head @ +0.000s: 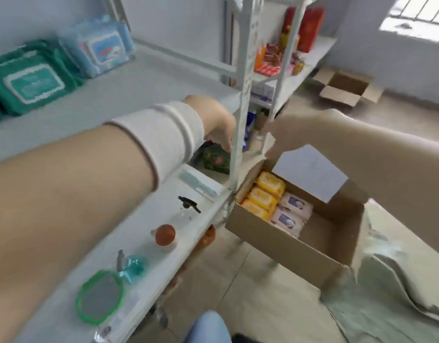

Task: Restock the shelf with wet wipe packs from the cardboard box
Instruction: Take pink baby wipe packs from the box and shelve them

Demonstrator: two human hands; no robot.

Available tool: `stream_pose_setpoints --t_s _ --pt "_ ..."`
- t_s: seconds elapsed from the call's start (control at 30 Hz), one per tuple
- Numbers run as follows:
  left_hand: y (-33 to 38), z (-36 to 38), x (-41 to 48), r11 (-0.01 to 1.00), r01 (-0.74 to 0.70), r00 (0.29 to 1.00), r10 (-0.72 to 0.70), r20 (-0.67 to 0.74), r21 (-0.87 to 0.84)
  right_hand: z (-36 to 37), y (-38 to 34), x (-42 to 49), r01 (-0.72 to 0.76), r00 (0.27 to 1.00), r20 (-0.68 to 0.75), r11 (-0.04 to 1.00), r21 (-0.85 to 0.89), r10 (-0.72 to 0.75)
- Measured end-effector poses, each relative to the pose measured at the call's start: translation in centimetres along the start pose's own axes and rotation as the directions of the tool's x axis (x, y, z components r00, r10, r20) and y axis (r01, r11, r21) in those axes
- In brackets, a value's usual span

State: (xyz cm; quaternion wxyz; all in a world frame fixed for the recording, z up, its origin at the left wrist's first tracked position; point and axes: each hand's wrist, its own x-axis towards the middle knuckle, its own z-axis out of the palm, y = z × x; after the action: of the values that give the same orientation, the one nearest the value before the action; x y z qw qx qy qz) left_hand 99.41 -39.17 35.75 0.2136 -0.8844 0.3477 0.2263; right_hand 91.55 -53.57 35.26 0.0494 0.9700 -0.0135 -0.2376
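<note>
Left fingers [223,141] hang pointing down, loosely bent, right against the white upright post [240,125] of the shelf [144,78], with nothing in them that I can see. The left hand [213,120] sits just above a dark green carton [217,159] on a lower level, and a white wrist band [169,137] wraps the forearm behind it.

Over to the right hand [295,134]: it's a blur above the far side of the cardboard box [287,243], near the raised pale flap [310,172]. Whether those fingers are curled or straight, I cannot tell, and no pack shows in them.

The box stands open just right of the shelf's corner, low by the floor. Inside, 3 yellow wet wipe packs [265,194] line the left wall, with 2 pale packs [291,211] touching them on the right; the rest of the box floor is bare cardboard. A grey-green cloth [386,293] lies beside its right end.

Up on the shelf's top board, green packs [27,82] lean at the far left, blue packs [102,45] just beside them.

The lower board nearer us carries a green-framed mirror [99,295], a teal trinket [131,266], a brown ball [165,235] and a black clip [188,204]. Well back on the floor sits a 2nd open carton [344,87].
</note>
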Motion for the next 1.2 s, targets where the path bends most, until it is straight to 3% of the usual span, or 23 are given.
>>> stream_pose_setpoints --t_s 0.17,0.27,0.43,0.57,0.63,0.73,0.83,0.93,1.03,1.1,1.2 --pt "14.2 -2.3 11.8 0.968 -0.245 0.969 0.243 0.041 0.051 9.6 14.6 -0.6 -0.259 0.950 0.200 0.963 0.075 0.240" --pt "20.9 -0.6 19.0 0.943 -0.329 0.937 0.320 0.136 0.045 16.4 21.0 1.3 -0.337 0.907 0.322 0.926 0.171 0.271" --pt "29.1 7.2 31.4 0.930 -0.299 0.899 0.350 0.264 -0.215 29.9 26.7 6.6 -0.527 0.793 0.558 0.734 0.428 0.245" --pt "35.1 16.1 41.1 0.914 -0.070 0.899 0.232 0.371 -0.400 42.5 25.9 13.0 -0.641 0.740 0.658 0.441 0.628 0.138" --pt "37.5 20.1 45.9 0.856 0.095 0.908 0.136 0.397 -0.509 48.3 23.6 16.1 -0.663 0.735 0.674 0.291 0.690 0.076" --pt "39.9 26.2 53.7 0.757 0.270 0.944 -0.086 0.319 -0.595 56.7 20.4 20.6 -0.668 0.743 0.669 0.103 0.737 0.030" --pt "40.2 30.8 58.1 0.719 0.349 0.937 -0.258 0.235 -0.601 62.0 17.3 23.5 -0.656 0.750 0.661 -0.107 0.747 0.015" --pt "40.6 32.9 59.3 0.678 0.380 0.914 -0.380 0.143 -0.630 64.0 15.5 25.2 -0.686 0.677 0.733 -0.304 0.661 0.068" --pt "40.7 33.2 59.4 0.669 0.404 0.896 -0.426 0.123 -0.624 64.6 14.9 25.7 -0.762 0.572 0.810 -0.283 0.583 0.127" --pt "40.6 32.9 59.1 0.652 0.417 0.894 -0.421 0.155 -0.633 64.4 14.9 25.8 -0.752 0.589 0.795 -0.261 0.605 0.146" --pt "40.6 32.8 58.9 0.554 0.419 0.873 -0.463 0.152 -0.719 63.8 14.5 25.9 -0.687 0.635 0.761 -0.355 0.635 0.131"
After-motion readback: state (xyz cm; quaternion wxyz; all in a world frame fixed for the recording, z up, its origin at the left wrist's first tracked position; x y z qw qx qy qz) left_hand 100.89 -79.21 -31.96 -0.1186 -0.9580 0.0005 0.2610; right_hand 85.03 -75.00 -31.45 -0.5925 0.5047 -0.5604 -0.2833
